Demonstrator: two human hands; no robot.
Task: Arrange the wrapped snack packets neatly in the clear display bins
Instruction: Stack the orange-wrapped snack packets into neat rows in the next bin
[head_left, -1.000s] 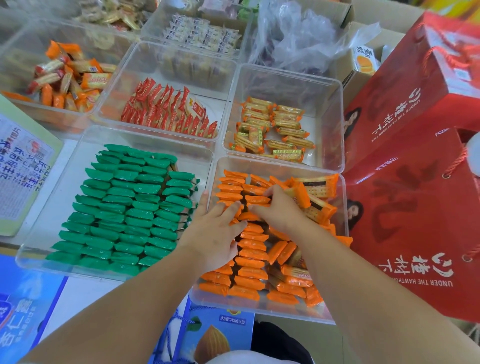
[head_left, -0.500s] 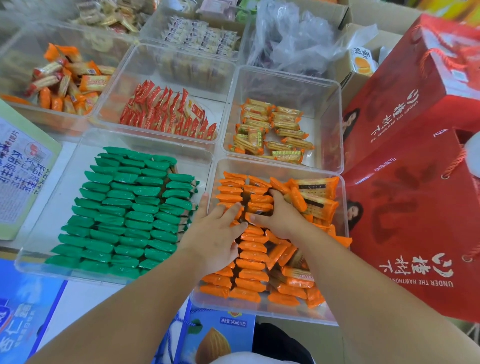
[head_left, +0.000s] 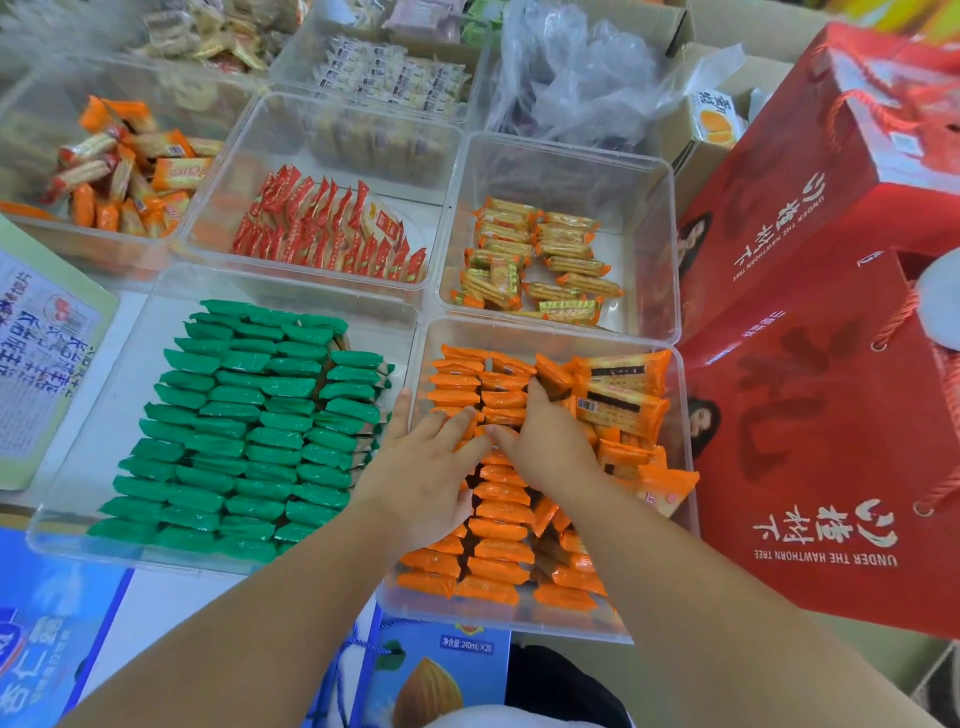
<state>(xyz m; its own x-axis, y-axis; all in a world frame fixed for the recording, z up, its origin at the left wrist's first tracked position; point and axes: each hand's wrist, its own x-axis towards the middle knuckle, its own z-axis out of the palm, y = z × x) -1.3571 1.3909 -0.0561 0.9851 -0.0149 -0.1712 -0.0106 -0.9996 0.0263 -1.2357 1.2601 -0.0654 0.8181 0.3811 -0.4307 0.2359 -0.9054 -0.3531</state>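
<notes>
Right hand (head_left: 545, 441) edges toward flat, released left hand (head_left: 426, 473); its grasp I cannot tell; orange packets (head_left: 498, 530) look light, slippery; press their ends.

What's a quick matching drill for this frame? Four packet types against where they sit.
Things:
1. green packets
2. red packets
3. orange packets
4. gold-green packets

Places:
A. second-row right bin, floor partly bare
B. near left bin, neat flat rows
C. near right bin, under the left hand and right hand
D. second-row middle bin, standing on edge in a row

Pairs: 1-B, 2-D, 3-C, 4-A
</notes>
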